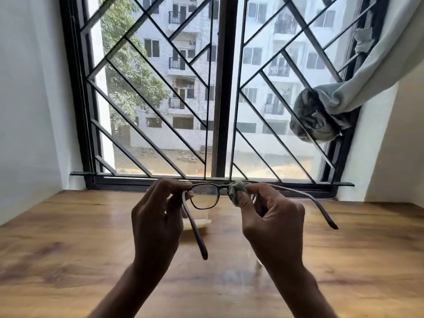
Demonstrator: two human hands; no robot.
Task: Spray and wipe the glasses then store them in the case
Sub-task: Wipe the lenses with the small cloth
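Both raised: left hand (156, 214) pinches glasses (205, 196), right hand (273, 216) cloth (238, 190).

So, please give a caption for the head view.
Left hand holds droplet-covered glasses while right hand wipes one lens with a cloth.

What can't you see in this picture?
Head view only:
- One lens of the glasses: covered by the cloth in the right hand.
- Pale thing on the table: mostly hidden behind the left hand and the glasses, so I cannot tell what it is.
- Spray bottle: none in view.
- Clear thing by the right wrist: too little shows.
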